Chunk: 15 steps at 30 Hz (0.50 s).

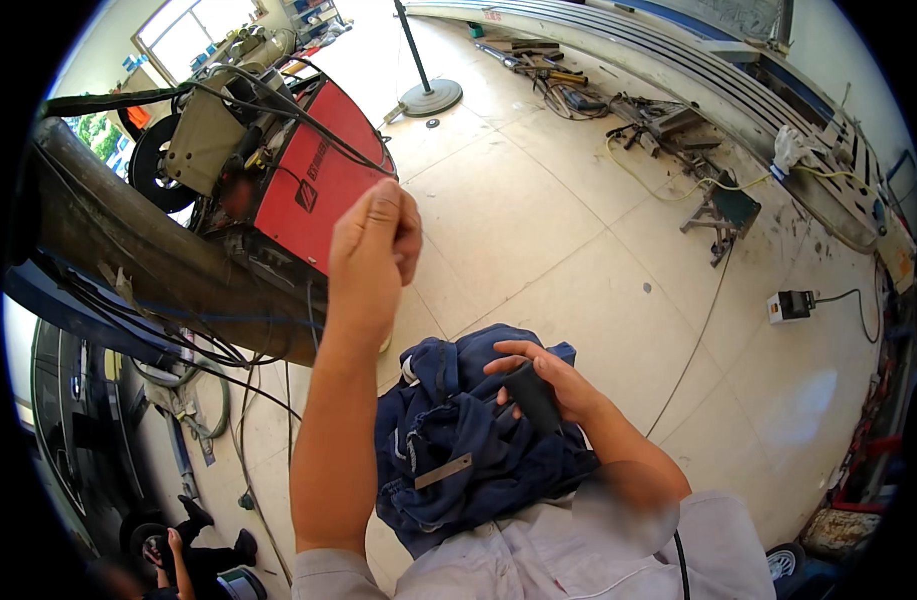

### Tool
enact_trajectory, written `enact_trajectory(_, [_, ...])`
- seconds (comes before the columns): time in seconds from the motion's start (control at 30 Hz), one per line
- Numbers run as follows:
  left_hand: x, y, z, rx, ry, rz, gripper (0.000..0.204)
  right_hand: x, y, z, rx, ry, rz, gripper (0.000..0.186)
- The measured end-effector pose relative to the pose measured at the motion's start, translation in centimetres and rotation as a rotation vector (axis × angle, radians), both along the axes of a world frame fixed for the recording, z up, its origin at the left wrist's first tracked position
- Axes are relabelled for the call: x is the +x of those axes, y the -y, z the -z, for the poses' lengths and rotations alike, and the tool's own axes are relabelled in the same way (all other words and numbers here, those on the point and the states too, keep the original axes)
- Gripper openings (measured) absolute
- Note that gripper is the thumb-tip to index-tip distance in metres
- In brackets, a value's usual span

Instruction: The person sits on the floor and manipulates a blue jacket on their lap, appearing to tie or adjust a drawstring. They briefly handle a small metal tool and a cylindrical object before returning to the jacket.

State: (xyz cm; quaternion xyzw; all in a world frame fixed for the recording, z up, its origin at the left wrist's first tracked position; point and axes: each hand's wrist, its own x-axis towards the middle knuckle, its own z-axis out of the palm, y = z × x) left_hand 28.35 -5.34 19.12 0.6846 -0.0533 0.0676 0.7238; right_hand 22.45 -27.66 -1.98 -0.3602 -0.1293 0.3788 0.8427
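Observation:
My left hand is raised in front of the red machine, its fingers curled closed with the thumb on top. Whatever it may hold is hidden by the fingers. Lower and to the right, my right hand is wrapped around a dark, tapered handle-like piece, with the index finger stretched out. What this piece belongs to does not show. Below both hands is bunched navy cloth over my legs. On the cloth lies a short flat metal strip, tilted.
A red wheeled machine with cables stands at the left, by a thick brown pipe-like beam. Tools and a small stand lie along a long metal frame. Another person crouches at lower left.

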Motion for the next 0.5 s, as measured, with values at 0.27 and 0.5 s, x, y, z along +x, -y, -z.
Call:
enact_trajectory(0.27, [0.8,-1.5,-9.4,-0.081,0.169,-0.045,0.032,-0.4,2.1,1.8,0.011,0.129,-0.249,0.067])
enact_trajectory(0.5, [1.1,-7.1,-12.7,-0.156,0.213,0.062,0.029,-4.2,1.9,4.5,-0.105,0.051,-0.143,0.074])
